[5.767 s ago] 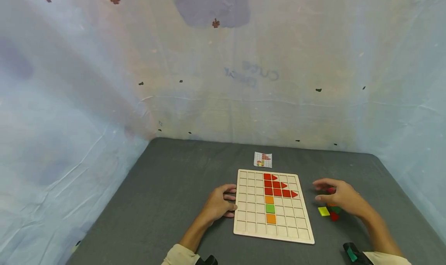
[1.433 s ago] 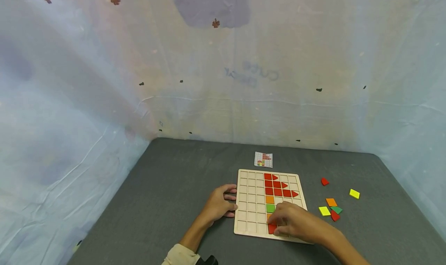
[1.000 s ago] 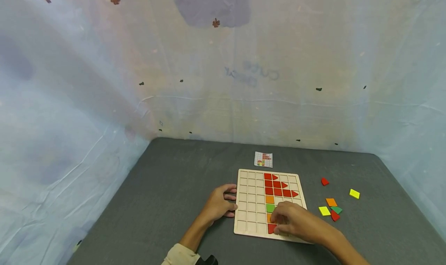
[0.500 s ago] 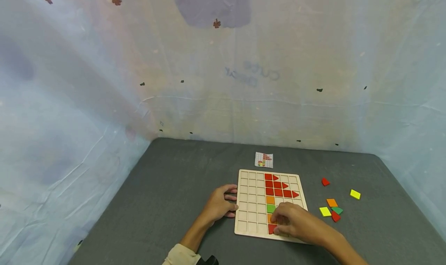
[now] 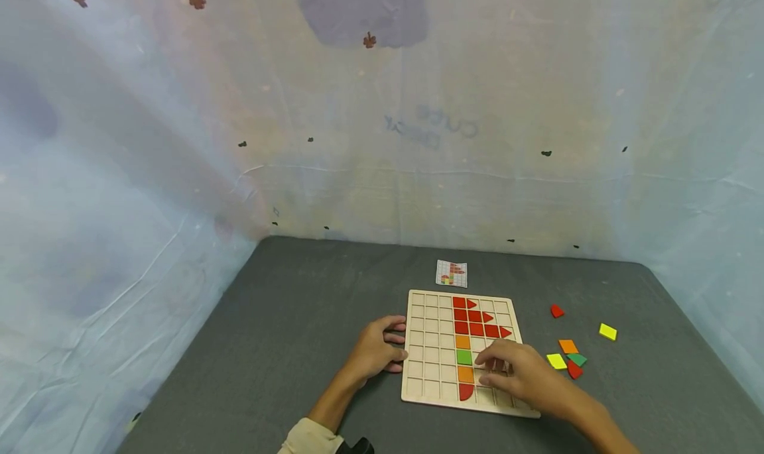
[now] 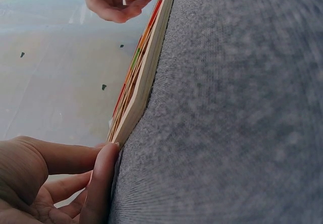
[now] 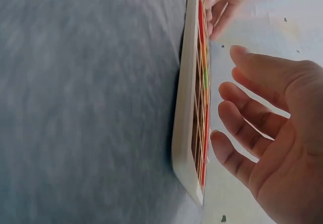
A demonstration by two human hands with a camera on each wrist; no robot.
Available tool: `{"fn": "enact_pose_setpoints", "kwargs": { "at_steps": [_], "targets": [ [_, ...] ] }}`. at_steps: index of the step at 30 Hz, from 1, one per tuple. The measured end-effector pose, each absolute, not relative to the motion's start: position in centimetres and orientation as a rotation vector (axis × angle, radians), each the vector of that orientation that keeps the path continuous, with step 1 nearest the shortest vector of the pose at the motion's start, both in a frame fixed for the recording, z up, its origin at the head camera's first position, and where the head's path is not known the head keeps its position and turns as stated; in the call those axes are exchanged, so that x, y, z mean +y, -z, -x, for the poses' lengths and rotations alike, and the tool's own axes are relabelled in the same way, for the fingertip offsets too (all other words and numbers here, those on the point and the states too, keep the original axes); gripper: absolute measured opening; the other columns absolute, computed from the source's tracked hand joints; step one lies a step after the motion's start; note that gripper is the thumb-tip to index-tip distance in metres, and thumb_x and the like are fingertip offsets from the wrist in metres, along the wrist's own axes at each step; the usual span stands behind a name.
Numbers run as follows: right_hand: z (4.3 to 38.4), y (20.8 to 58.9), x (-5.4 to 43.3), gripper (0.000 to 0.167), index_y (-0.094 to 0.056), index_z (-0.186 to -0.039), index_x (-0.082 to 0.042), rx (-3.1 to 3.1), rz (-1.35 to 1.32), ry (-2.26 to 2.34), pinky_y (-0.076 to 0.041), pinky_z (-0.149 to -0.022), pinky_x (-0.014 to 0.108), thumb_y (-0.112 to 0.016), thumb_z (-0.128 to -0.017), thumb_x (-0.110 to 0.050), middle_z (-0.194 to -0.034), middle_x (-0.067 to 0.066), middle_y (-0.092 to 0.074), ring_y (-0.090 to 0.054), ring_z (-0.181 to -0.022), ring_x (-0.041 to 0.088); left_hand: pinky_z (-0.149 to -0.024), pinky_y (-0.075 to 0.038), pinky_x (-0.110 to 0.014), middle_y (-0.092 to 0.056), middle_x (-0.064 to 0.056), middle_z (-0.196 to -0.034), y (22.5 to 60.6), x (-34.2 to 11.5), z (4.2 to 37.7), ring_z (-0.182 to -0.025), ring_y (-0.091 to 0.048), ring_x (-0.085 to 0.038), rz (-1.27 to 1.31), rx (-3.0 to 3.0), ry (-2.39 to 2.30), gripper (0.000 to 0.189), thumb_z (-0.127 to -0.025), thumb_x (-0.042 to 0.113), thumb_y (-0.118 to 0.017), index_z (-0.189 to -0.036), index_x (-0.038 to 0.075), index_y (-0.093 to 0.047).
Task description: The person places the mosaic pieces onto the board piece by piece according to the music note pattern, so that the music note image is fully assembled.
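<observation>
The right hand [image 5: 519, 371] hovers over the right half of the board [image 5: 425, 374], its fingers loosely curved, thumb well apart from them, and nothing in its grasp. The right wrist view shows its fingertips clear of the board. Just left of them in the head view runs a column of pieces set in the grid: an orange square [image 5: 462, 342], a green square [image 5: 464, 357], a second orange square [image 5: 465, 374] and, in the nearest row, a red quarter-round [image 5: 466, 392] with its curve toward the lower right.

The left hand [image 5: 371, 351] lies on the table [image 5: 328, 295] with its fingertips touching the board's left edge; whether it pinches that edge or only presses it cannot be told. A cream sleeve [image 5: 310, 437] shows behind that wrist.

The board lies flat between the two hands. Above the column, three red rows [image 5: 476, 329] run to the right, each longer than the one above and each ending in a triangle that points right. Beyond the board's far edge lies a small card [image 5: 451, 274] printed with a coloured grid pattern.

On the table to the right are loose pieces: a red one [image 5: 557, 311] farthest off, a yellow one [image 5: 608, 332] out to the right, and a group of orange [image 5: 568, 346], yellow [image 5: 556, 362], green [image 5: 576, 360] and red [image 5: 574, 370] close together. A pale sheet [image 5: 358, 195] hangs behind the table.
</observation>
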State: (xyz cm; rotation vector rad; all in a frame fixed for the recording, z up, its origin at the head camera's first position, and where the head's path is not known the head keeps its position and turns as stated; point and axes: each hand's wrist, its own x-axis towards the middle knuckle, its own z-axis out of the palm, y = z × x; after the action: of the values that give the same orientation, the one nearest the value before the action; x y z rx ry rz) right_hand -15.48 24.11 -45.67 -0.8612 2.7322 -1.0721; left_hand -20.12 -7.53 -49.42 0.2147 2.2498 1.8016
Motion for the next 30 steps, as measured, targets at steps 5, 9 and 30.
{"fn": "enact_pose_setpoints", "kwargs": {
  "at_steps": [5,9,30],
  "targets": [
    [15.4,45.4,25.3,0.018,-0.075,-0.113,-0.017,2.768,0.819,1.068,-0.053,-0.067,0.023,-0.079,-0.097,-0.026,-0.098,-0.012,-0.067,-0.057,-0.085,-0.003,-0.062,-0.066,-0.036,-0.064,-0.013,-0.135,49.4,-7.5,20.1,-0.106,-0.069,-0.023,-0.215,2.248,-1.804,0.068,-0.084,-0.010,-0.078,-0.148,0.003,-0.059],
    [15.3,45.4,26.3,0.018,-0.075,-0.113,-0.017,2.818,0.797,1.072,-0.052,-0.065,0.023,-0.080,-0.097,-0.026,-0.098,-0.011,-0.068,-0.057,-0.084,-0.002,-0.062,-0.066,-0.036,-0.064,-0.013,-0.135,49.4,-7.6,20.1,-0.106,-0.069,-0.023,-0.218,2.252,-1.801,0.068,-0.084,-0.010,-0.078,-0.148,0.003,-0.059],
    [15.0,44.4,32.8,0.045,-0.071,-0.131,-0.009,2.908,0.266,1.052,-0.057,-0.068,0.026,-0.082,-0.094,-0.032,-0.116,0.004,-0.073,-0.063,-0.091,0.001,-0.061,-0.066,-0.036,-0.064,-0.014,-0.133,49.3,-7.4,20.0,-0.106,-0.068,-0.023,-0.216,2.264,-1.811,0.068,-0.082,-0.012,-0.078,-0.146,0.001,-0.060]
  ]
}}
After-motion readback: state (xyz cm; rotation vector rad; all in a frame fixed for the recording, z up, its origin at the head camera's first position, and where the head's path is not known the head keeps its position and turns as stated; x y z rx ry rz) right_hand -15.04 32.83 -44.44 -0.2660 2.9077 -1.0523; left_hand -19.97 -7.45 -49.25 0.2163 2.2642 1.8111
